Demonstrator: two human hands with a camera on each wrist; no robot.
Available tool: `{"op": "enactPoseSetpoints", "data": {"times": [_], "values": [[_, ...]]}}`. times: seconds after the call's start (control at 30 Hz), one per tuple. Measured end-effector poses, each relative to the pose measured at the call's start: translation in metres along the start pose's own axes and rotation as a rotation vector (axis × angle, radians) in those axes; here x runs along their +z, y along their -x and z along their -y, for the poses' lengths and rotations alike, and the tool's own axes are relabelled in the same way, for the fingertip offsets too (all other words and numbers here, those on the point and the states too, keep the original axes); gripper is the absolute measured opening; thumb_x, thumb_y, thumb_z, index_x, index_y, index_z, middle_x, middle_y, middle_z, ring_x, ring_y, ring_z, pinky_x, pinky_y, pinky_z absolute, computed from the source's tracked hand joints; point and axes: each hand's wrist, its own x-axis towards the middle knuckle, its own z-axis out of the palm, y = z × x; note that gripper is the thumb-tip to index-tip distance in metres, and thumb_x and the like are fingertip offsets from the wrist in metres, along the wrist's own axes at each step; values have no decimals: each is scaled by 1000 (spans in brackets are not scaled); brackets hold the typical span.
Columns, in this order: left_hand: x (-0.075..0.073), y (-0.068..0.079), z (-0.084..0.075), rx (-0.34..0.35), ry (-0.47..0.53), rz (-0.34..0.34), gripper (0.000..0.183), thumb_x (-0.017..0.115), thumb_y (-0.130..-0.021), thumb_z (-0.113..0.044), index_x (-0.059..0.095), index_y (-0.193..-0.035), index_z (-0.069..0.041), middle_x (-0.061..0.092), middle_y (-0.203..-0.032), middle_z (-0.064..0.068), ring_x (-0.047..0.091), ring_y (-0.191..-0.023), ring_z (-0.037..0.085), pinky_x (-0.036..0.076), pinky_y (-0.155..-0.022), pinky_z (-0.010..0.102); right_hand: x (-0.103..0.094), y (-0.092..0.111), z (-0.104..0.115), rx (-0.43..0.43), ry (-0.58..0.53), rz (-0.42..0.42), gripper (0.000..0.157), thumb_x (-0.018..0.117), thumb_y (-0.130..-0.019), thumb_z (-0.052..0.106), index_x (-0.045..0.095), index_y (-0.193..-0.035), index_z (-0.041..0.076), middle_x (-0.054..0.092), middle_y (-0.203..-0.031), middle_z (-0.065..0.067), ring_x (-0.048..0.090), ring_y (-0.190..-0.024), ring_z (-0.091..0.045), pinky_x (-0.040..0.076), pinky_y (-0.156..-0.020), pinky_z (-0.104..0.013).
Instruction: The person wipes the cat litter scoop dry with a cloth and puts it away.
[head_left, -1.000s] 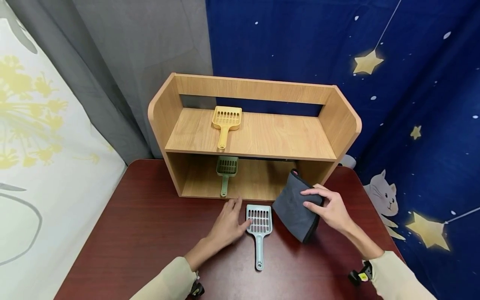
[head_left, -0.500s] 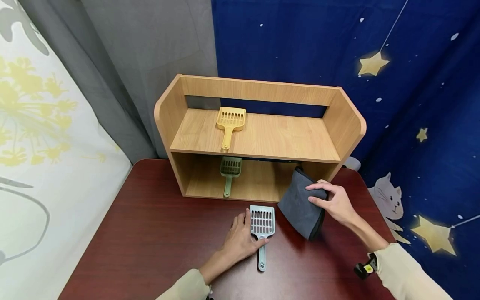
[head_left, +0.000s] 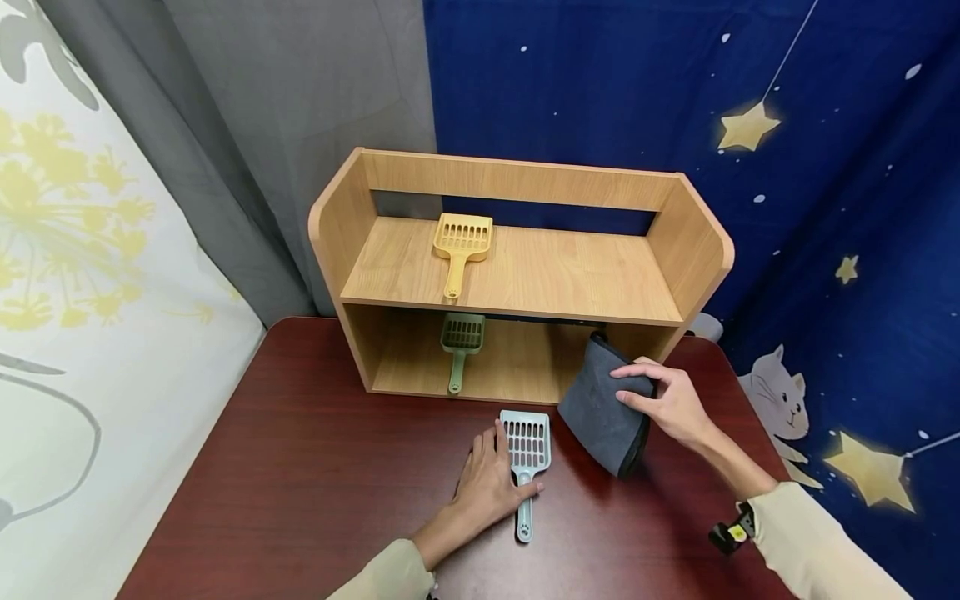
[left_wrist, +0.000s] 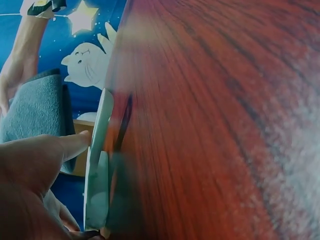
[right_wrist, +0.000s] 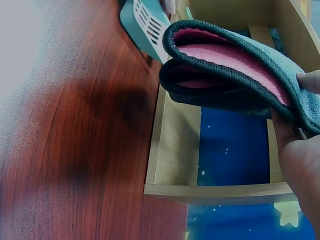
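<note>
A pale blue litter scoop (head_left: 527, 442) lies flat on the dark red table, its slotted head toward the shelf. My left hand (head_left: 486, 483) rests at its left side, fingers extended along the head's edge and the thumb reaching across the handle. The left wrist view shows the thumb at the scoop's upper side (left_wrist: 97, 165). My right hand (head_left: 675, 404) pinches a folded grey cloth (head_left: 603, 408) between thumb and fingers, just in front of the shelf's lower right opening. Pink lining and a dark edging of the cloth (right_wrist: 235, 60) show in the right wrist view.
A two-tier wooden shelf (head_left: 570, 275) stands at the back of the table (head_left: 315, 467). On its upper board lies a yellow litter scoop (head_left: 462, 242); a green litter scoop (head_left: 462, 337) lies on the lower one. Curtains hang behind.
My left hand has moved right and toward me, from the scoop head's left edge to beside the handle. My right hand keeps its grip on the cloth, nearly still. The view shifted slightly.
</note>
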Motion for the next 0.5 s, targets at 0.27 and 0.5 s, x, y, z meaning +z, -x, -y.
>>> {"op": "enactPoseSetpoints", "data": {"times": [0.27,0.5], "values": [[-3,0,4,39,-2,-17,108,81,-72,-48,30,-147,9,48,-133,24,48,-117,34,47,-94,44,0,0,-1,-3,-10,-2,30,77,-79,-4,72,-108,2,65,-101,-12,59,-95,-18,50,-76,-21],[-8,-1,13,56,-14,-20,96,80,-73,-39,38,-144,10,51,-129,24,48,-117,35,44,-98,45,-2,2,-1,1,-11,-13,30,77,-79,-4,72,-107,2,65,-100,-12,59,-94,-18,50,-75,-21]]}}
